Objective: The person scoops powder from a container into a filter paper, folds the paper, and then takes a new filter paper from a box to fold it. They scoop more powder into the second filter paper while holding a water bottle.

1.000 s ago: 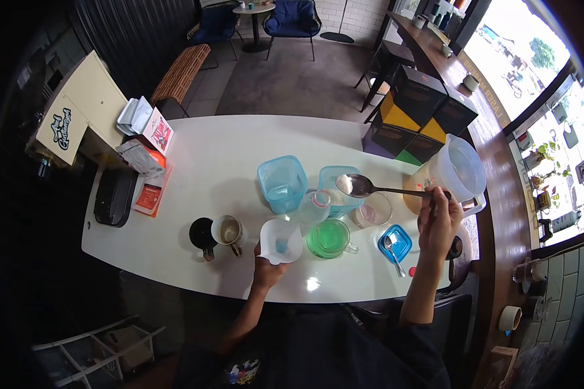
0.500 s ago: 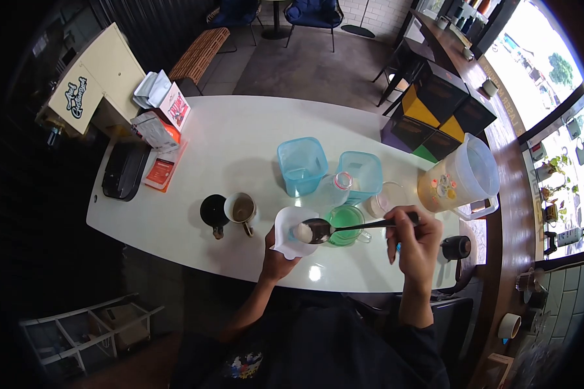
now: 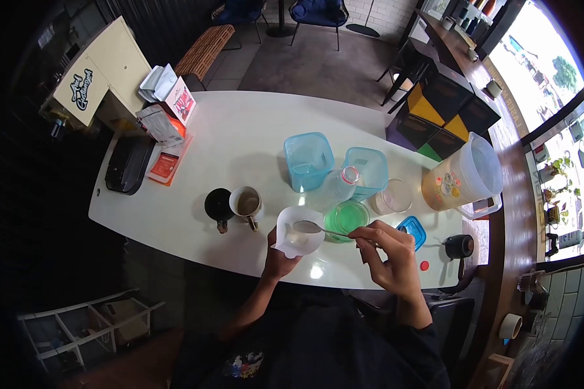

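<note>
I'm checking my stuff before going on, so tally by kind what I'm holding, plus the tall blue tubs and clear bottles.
Spoon: 1
White container: 1
Tall blue tubs: 2
Clear bottle: 1
Total: 5

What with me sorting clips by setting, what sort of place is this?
Probably a café or similar small shop: a long wooden counter runs along the large window, blue cushioned chairs stand beyond the white table, and a light-coloured mug sits on that table.
</note>
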Demonstrator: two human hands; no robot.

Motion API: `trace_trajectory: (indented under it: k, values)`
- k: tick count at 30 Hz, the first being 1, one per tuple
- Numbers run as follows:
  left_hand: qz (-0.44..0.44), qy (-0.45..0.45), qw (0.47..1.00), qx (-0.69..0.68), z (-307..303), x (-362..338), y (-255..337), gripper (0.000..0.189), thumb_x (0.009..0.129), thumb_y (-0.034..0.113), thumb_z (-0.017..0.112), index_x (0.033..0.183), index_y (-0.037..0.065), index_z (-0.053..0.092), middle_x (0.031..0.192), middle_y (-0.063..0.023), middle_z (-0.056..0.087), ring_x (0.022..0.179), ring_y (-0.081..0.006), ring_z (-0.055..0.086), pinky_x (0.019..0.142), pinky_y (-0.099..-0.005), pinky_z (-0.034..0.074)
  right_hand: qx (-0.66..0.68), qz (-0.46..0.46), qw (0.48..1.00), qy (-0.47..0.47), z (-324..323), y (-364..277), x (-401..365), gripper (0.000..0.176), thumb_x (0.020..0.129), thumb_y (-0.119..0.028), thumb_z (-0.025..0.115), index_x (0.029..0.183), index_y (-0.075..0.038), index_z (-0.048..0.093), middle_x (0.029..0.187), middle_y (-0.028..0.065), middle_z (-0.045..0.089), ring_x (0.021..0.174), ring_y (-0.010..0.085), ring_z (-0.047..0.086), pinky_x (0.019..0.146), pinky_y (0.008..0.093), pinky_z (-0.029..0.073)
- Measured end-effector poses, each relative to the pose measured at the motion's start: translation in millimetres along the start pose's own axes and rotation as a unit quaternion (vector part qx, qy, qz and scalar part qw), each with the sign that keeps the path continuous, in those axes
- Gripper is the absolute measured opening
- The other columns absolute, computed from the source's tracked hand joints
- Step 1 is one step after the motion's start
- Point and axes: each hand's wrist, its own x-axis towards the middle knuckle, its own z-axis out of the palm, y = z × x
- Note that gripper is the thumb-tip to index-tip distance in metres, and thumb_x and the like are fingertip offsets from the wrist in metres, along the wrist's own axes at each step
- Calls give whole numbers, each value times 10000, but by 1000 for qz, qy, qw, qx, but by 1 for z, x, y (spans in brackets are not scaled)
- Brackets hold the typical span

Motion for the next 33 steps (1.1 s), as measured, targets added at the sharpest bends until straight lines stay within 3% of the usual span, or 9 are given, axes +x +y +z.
trace_trajectory:
  k: [3, 7, 11, 15, 20, 23, 25, 30, 33]
  values:
    - [7, 17, 999, 28, 3, -5, -8, 448, 680, 56, 785, 1085, 7, 601, 1030, -138, 646, 951, -332, 638, 827, -411, 519, -10, 27, 1000, 7, -9, -4, -2, 156, 842, 74, 610, 981, 27, 661, 766, 117, 631, 640, 209, 648, 574, 302, 481]
    - [-56, -30, 997, -42, 0, 1, -6, 465, 688, 68, 788, 1109, 11, 598, 1060, -146, 638, 990, -331, 625, 863, -418, 504, 5, 52, 995, 83, -21, -6, -6, 136, 860, 76, 580, 953, 25, 665, 704, 95, 615, 554, 150, 604, 506, 261, 445]
    - [-11, 6, 1000, 15, 3, -6, -16, 502, 697, 77, 789, 1152, 16, 587, 1073, -148, 634, 999, -327, 623, 873, -410, 501, 96, 67, 942, 314, -42, 0, -12, 192, 972, -42, 528, 916, 107, 635, 613, 73, 586, 445, 84, 524, 411, 210, 364]
    - [-10, 15, 1000, 20, 4, -11, -31, 537, 701, 65, 785, 1193, 20, 575, 1112, -149, 621, 1032, -317, 612, 896, -398, 491, 121, 14, 899, 422, -71, 15, -14, 254, 1003, -118, 509, 952, 103, 623, 607, 85, 550, 392, 77, 439, 349, 184, 282]
    - [-81, -5, 997, -17, 6, -13, -38, 541, 704, 62, 791, 1198, 19, 575, 1112, -148, 615, 1047, -316, 599, 915, -398, 482, 105, 19, 900, 423, -80, 27, -15, 262, 1011, -125, 498, 985, 105, 622, 615, 83, 556, 403, 76, 446, 369, 183, 296]
    - [-76, 58, 995, -16, 13, -16, -57, 528, 710, 66, 791, 1189, 19, 576, 1047, -131, 629, 1009, -312, 613, 872, -407, 494, 22, 46, 915, 401, -72, 40, -5, 242, 1008, -120, 518, 997, 95, 629, 647, 71, 576, 451, 76, 500, 413, 204, 350]
    - [-60, 53, 997, 20, 11, -9, -48, 445, 788, 115, 806, 1167, 18, 594, 1086, -117, 660, 981, -230, 650, 828, -363, 526, 30, 64, 924, 376, -66, 54, 0, 230, 1004, -120, 533, 1003, 87, 634, 659, 58, 583, 477, 76, 520, 432, 204, 367]
    - [-25, 51, 995, 80, 7, -16, -49, 430, 767, 89, 794, 1149, 22, 609, 1044, -123, 658, 939, -266, 651, 801, -384, 520, 60, 143, 942, 297, -45, 76, 17, 246, 989, -159, 562, 993, 70, 651, 648, 34, 578, 515, 64, 533, 464, 206, 388]
    - [33, 41, 997, 59, 7, -5, -27, 427, 744, 76, 780, 1136, 32, 617, 1009, -130, 651, 902, -308, 642, 773, -408, 508, -33, 132, 958, 251, -33, 99, 24, 222, 999, -129, 536, 981, 62, 647, 668, 39, 588, 524, 59, 537, 453, 203, 394]
